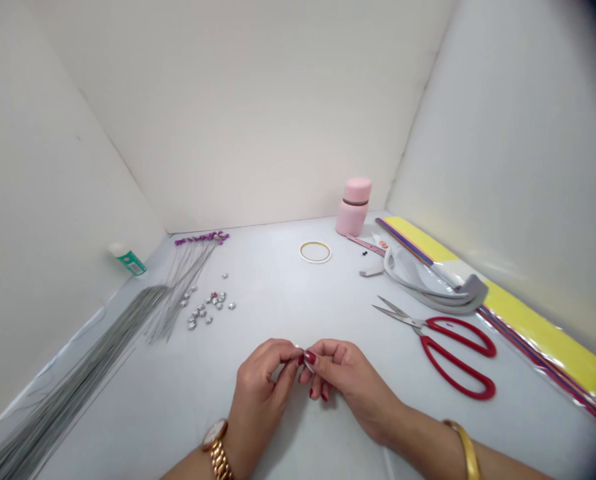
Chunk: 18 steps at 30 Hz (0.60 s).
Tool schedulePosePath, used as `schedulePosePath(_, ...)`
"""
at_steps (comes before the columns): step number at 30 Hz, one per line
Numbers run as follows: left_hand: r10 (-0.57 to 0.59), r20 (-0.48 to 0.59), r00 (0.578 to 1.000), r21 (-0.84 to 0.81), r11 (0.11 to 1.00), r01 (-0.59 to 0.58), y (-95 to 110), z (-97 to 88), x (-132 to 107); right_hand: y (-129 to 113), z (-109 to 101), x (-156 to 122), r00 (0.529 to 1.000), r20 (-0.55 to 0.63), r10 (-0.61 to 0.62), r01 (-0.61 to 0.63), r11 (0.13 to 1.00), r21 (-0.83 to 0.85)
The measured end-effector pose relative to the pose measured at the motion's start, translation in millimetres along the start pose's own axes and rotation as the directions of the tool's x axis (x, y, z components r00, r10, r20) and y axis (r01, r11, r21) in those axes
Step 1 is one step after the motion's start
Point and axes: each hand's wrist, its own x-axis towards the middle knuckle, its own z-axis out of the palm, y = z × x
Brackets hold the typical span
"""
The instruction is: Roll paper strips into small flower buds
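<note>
My left hand (268,373) and my right hand (345,377) meet at the front middle of the table. Thumbs and fingertips of both are pinched together on a small silvery-grey strip (308,367), mostly hidden by the fingers. To the left of them lie several small silver folded stars (201,312), with a reddish piece (215,294) among them. Red-handled scissors (435,337) rest at the right, blades part-way open and pointing left. Behind the scissors is a curved bundle of grey-white strips (423,293).
At left lie a thick bundle of grey wires (93,367) and purple-tipped stems (198,239), near a green-and-white tube (128,258). A tape roll (315,261) lies mid-table. A pink bottle (353,212), a pink ruler (371,247) and yellow packaged sheets (538,327) are at right.
</note>
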Motion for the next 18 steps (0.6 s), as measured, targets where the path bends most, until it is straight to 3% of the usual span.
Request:
schedulePosePath(5, 0.012, 0.021, 1.0, -0.049, 0.999, -0.011, -2.2, 0.6, 2.1, -1.5, -0.2, 1.7, 0.999, -0.036, 0.007, -0.006, 0.999, 0.037)
schedulePosePath(11, -0.254, 0.036, 0.966, -0.272, 0.928, 0.254, -5.1, 3.1, 4.3, -0.2, -0.3, 2.4, 0.998, -0.057, 0.002, -0.001, 1.0, 0.032)
schedulePosePath(18, -0.403, 0.135, 0.905, -0.43, 0.799, 0.42, -0.1, 5.2, 4.6, 1.5, 0.4, 3.0, 0.996, -0.086, 0.015, -0.025, 0.993, -0.111)
